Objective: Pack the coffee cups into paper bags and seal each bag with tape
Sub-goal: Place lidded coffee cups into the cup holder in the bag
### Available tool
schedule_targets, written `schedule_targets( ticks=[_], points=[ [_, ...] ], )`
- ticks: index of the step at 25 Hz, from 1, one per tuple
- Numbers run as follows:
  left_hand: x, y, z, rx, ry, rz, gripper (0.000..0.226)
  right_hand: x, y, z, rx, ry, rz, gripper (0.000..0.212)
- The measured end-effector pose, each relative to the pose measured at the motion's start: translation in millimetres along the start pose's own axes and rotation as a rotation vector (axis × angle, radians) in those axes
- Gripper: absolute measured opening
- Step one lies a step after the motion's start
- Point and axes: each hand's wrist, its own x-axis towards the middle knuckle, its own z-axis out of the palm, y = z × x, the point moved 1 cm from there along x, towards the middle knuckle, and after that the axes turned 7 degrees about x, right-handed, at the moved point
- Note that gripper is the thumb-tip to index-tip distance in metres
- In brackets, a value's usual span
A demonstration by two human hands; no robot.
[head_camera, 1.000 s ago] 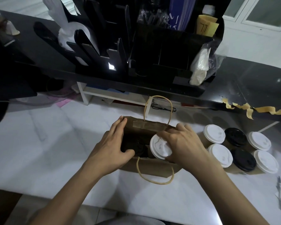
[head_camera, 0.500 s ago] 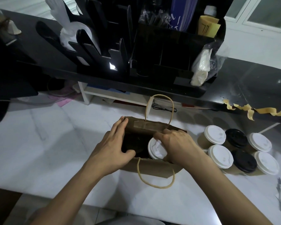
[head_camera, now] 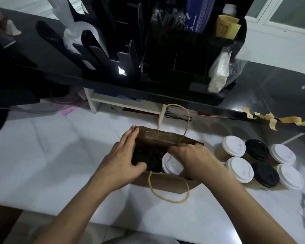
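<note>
**Cup held low in the open bag**

A brown kraft-paper bag (head_camera: 165, 184) stands open at the centre of the frame on a white, faintly veined counter (head_camera: 51, 155). Its twisted-cord handles (head_camera: 176, 202) loop out, one arching up from the far wall and one drooping over the near wall.

The left hand (head_camera: 120, 162) grips the bag's left end. Its fingers lie along the outside of the side wall up to the far corner, and its thumb is hooked over the near rim into the opening.

The right hand (head_camera: 194, 159) reaches into the right half of the bag, fingers curled down around a white-lid cup (head_camera: 171, 164). The cup's round, glossy plastic lid sits just below the rim. Beside it on the left, deeper in shadow, is a black-lid cup (head_camera: 148, 159) with a ribbed dome top, touching or nearly touching the white one.

To the right of the bag, six cups (head_camera: 239, 169) with tan paper walls stand packed together in two rows. Each row reads white lid, black lid, white lid.

Across the top of the frame a matte black slotted organizer (head_camera: 183, 55) sits on a dark polished ledge. Curled yellowish tape strips (head_camera: 292, 119) hang from the ledge's edge at the right.
</note>
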Motion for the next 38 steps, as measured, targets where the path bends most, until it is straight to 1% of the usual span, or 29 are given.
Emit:
schedule_targets(
  ticks=[7, 10, 12, 19, 24, 25, 27, 29, 31, 32, 34, 36, 38],
  points=[
    [0, -1, 0, 0.005, -0.014, 0.0, 0.096, 15, 0, 12, -0.106, -0.047, 0.057, 0.043],
    [0, -1, -1, 0.002, -0.012, 0.006, 0.097, 19, -7, 19, -0.156, -0.027, 0.05, 0.031],
    [0, -1, -1, 0.007, -0.012, 0.004, 0.097, 20, -10, 22, -0.168, -0.019, 0.053, 0.028],
    [-1, 0, -2, -0.004, -0.015, 0.012, 0.095, 12, -3, 17, -0.057, -0.028, 0.052, 0.044],
    [-1, -1, -2, -0.019, -0.02, 0.012, 0.095, 0, 3, 1, 0.095, -0.061, 0.08, 0.067],
    [-1, -1, -2, -0.023, -0.024, 0.015, 0.095, -4, 5, -2, 0.135, -0.039, 0.09, 0.066],
    [-1, -2, -2, -0.027, -0.031, 0.018, 0.096, -13, 9, -6, 0.231, 0.074, 0.087, 0.049],
    [0, -3, -2, -0.034, -0.029, 0.017, 0.097, -25, 15, -7, 0.339, 0.242, 0.074, 0.032],
    [0, -4, -1, -0.042, -0.024, 0.022, 0.096, -40, 22, -4, 0.44, 0.414, 0.086, 0.022],
    [0, -4, -1, -0.046, -0.022, 0.025, 0.095, -47, 26, -1, 0.469, 0.493, 0.104, 0.019],
    [1, -6, 1, -0.051, -0.026, 0.023, 0.093, -57, 32, 8, 0.503, 0.589, 0.161, 0.018],
    [3, -7, 2, -0.057, -0.024, 0.025, 0.092, -64, 34, 16, 0.588, 0.631, 0.236, 0.02],
    [4, -7, 3, -0.059, -0.02, 0.02, 0.09, -69, 34, 22, 0.716, 0.657, 0.326, 0.015]
  ],
)
